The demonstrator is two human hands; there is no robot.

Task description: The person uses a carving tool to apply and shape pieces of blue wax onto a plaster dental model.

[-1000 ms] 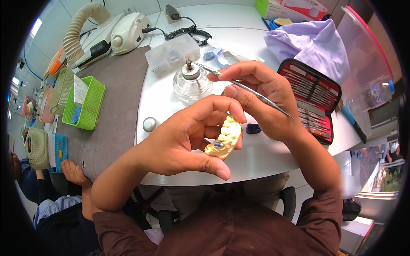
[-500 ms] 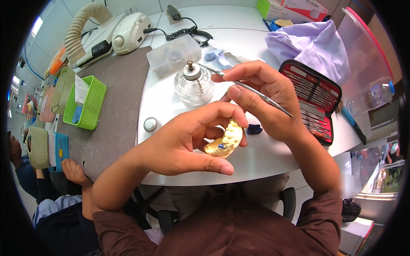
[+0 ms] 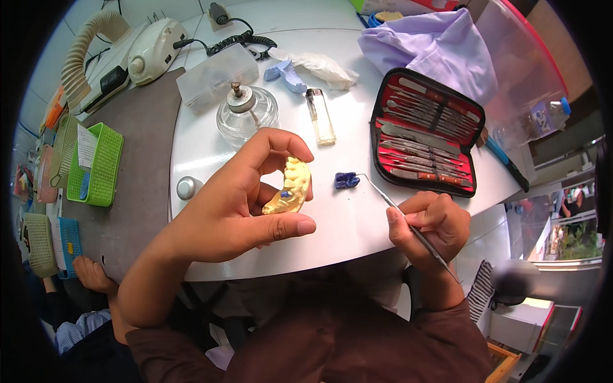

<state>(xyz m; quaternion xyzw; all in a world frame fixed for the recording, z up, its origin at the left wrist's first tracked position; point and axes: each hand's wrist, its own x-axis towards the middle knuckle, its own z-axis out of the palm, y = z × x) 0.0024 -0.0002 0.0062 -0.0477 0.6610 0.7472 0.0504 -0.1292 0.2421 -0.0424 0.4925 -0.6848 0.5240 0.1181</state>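
Observation:
Between the thumb and fingers of my left hand is a yellow dental cast, its row of teeth facing up and right. A small patch of blue wax sits on one of its teeth. My right hand grips a slim metal dental carving tool like a pen. The tool's bent tip is close to a dark blue wax block on the white table; whether they touch, I cannot tell. Beyond the cast stands a glass spirit lamp, with no flame that I can see.
A lighter lies behind the wax. To the right, an open case holds several carving tools. Blue putty, a clear plastic box and a lilac cloth lie farther back. A small metal-topped jar stands left; another person's hand rests beyond.
My right hand has come down from beside the lamp toward the near right, bringing the tool's tip to the blue wax. My left hand still holds the cast. The view has shifted right.

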